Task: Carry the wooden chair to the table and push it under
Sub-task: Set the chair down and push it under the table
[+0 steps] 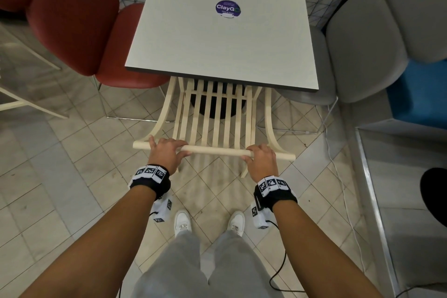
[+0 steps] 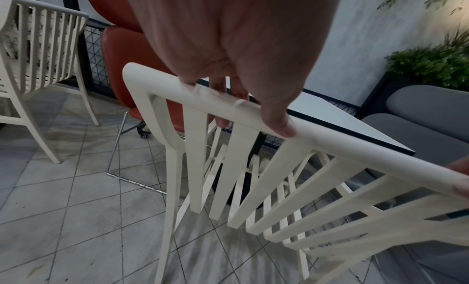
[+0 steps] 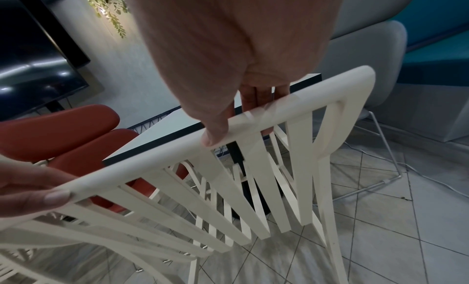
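Left hand (image 1: 164,152) and right hand (image 1: 262,161) both wrapped round top rail of wooden chair (image 1: 214,113), fingers over far side, thumbs on near side. Left grips near left end of rail, right near right end. Chair seat partly under near edge of table (image 1: 193,51); backrest slats and rail out in front. Red chair (image 1: 72,14) left of table, grey seat (image 1: 362,43) right. Round purple sticker (image 1: 228,8) on tabletop.
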`<state>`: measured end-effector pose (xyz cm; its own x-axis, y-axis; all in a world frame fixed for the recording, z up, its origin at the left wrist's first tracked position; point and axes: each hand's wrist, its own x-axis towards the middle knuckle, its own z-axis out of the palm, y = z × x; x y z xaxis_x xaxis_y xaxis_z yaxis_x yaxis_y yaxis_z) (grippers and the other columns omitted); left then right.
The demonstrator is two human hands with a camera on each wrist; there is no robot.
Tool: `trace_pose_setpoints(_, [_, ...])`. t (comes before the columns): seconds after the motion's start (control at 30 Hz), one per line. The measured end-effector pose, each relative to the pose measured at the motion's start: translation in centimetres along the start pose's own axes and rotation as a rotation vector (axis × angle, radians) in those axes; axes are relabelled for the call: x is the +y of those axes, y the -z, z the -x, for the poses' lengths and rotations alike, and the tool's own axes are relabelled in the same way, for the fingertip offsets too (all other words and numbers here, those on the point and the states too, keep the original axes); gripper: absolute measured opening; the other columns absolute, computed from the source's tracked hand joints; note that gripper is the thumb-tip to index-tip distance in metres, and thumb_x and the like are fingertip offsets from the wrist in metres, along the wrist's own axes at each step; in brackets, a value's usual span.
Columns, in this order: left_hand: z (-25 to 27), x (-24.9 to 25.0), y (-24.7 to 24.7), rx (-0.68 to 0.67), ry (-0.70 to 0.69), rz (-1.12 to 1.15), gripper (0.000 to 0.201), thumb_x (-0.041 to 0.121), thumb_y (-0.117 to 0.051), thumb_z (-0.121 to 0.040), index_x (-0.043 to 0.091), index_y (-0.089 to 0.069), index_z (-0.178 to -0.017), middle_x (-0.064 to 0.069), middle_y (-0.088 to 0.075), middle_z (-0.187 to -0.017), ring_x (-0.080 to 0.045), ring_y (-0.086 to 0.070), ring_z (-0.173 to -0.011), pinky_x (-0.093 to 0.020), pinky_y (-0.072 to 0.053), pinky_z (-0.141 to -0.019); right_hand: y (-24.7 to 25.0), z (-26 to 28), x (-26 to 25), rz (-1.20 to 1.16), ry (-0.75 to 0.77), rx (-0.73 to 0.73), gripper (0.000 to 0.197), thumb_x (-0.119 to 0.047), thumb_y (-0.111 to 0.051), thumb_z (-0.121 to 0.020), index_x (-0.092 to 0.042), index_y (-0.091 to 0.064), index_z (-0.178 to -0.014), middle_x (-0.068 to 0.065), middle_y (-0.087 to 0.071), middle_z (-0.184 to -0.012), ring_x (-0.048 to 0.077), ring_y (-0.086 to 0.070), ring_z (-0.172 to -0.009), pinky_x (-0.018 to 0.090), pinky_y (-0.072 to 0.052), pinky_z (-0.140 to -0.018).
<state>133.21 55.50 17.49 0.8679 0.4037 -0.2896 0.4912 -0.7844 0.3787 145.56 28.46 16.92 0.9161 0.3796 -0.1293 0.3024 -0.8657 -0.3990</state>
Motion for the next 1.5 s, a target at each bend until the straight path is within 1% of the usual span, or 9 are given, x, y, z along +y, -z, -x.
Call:
trace_pose_setpoints(0.17, [-0.2,-0.5,0.2,-0.003,-0.005,-0.046,0.039,0.054,-0.063,-0.096,0.030,-0.073,-0.125,-0.001,-0.076,-0.112,-0.030,-0.060,-0.117,-0.065,-0.007,-0.127,-0.2,0.0,-0.2,-0.014,-0.003,-0.012,0.027,-0.034,-0.067,-0.084,-0.019,-0.066,-0.107,0.003,-0.060,-0.099,0.024,-0.052,-0.100,0.039,-0.038,-0.102])
trace_pose_setpoints(0.33, [-0.2,-0.7,0.2,0.011,-0.003,-0.046,0.037,0.053,-0.065,-0.095,0.030,-0.074,-0.123,0.001,-0.077,-0.109,-0.029,-0.061,-0.116,-0.065,-0.008,-0.127,-0.7,0.5,-0.3,-0.028,-0.002,0.028,0.028,-0.034,-0.066,-0.084,-0.019,-0.066,-0.107,0.002,-0.059,-0.099,0.023,-0.051,-0.099,0.038,-0.037,-0.103])
trace_pose_setpoints(0.5, [0.0,-0.5,0.0,0.034,0.012,-0.078,0.038,0.056,-0.064,-0.095,0.032,-0.073,-0.123,0.002,-0.077,-0.111,-0.028,-0.062,-0.114,-0.063,-0.012,-0.126,-0.6,0.3,-0.1,-0.023,0.002,0.009,0.030,-0.036,-0.065,-0.085,-0.020,-0.065,-0.110,0.002,-0.059,-0.100,0.023,-0.050,-0.099,0.038,-0.036,-0.105])
trace_pose_setpoints(0.83, [-0.3,-0.4,-0.3,0.056,0.021,-0.031,0.034,0.053,-0.066,-0.094,0.032,-0.074,-0.120,0.003,-0.077,-0.111,-0.027,-0.061,-0.115,-0.063,-0.008,-0.126,-0.7,-0.1,-0.1,-0.017,-0.001,0.022,0.027,-0.034,-0.065,-0.085,-0.020,-0.066,-0.108,0.002,-0.060,-0.099,0.024,-0.051,-0.099,0.040,-0.037,-0.104])
trace_pose_setpoints(1.1, [-0.2,-0.5,-0.3,0.066,-0.007,-0.011,0.032,0.052,-0.067,-0.095,0.031,-0.075,-0.118,0.002,-0.076,-0.110,-0.027,-0.060,-0.115,-0.064,-0.007,-0.126,-0.6,-0.2,0.0,-0.026,-0.003,0.017,0.028,-0.036,-0.065,-0.084,-0.021,-0.066,-0.108,0.001,-0.059,-0.100,0.022,-0.050,-0.100,0.038,-0.035,-0.106])
trace_pose_setpoints(1.27, [-0.4,-0.5,-0.2,0.043,0.004,-0.030,0.034,0.052,-0.065,-0.095,0.031,-0.074,-0.120,0.002,-0.076,-0.113,-0.029,-0.060,-0.119,-0.064,-0.004,-0.127,-0.4,-0.1,-0.4,-0.035,-0.024,0.005,0.029,-0.034,-0.066,-0.084,-0.020,-0.066,-0.109,0.002,-0.060,-0.102,0.024,-0.051,-0.103,0.037,-0.033,-0.107])
trace_pose_setpoints(1.37, [-0.2,-0.4,-0.2,0.048,0.011,-0.065,0.036,0.054,-0.064,-0.095,0.032,-0.072,-0.122,0.002,-0.076,-0.116,-0.028,-0.060,-0.120,-0.065,-0.006,-0.126,0.0,0.0,-0.7,-0.056,-0.026,-0.017,0.031,-0.032,-0.066,-0.084,-0.019,-0.065,-0.112,0.004,-0.060,-0.104,0.024,-0.049,-0.105,0.037,-0.032,-0.107])
trace_pose_setpoints(1.43, [0.2,-0.3,-0.4,0.074,0.001,-0.083,0.036,0.052,-0.064,-0.096,0.031,-0.071,-0.124,0.001,-0.074,-0.122,-0.028,-0.059,-0.124,-0.065,-0.007,-0.125,0.3,0.4,-0.7,-0.074,-0.008,-0.039,0.033,-0.028,-0.065,-0.085,-0.018,-0.064,-0.116,0.005,-0.060,-0.107,0.025,-0.049,-0.107,0.039,-0.035,-0.107])
trace_pose_setpoints(1.5, [0.7,-0.4,-0.9,0.096,-0.020,-0.057,0.037,0.046,-0.067,-0.096,0.027,-0.069,-0.129,-0.001,-0.071,-0.131,-0.028,-0.056,-0.131,-0.065,-0.006,-0.125,0.8,1.1,-0.4,-0.135,0.005,-0.033,0.035,-0.022,-0.065,-0.085,-0.016,-0.061,-0.120,0.004,-0.058,-0.111,0.023,-0.048,-0.111,0.036,-0.037,-0.107])
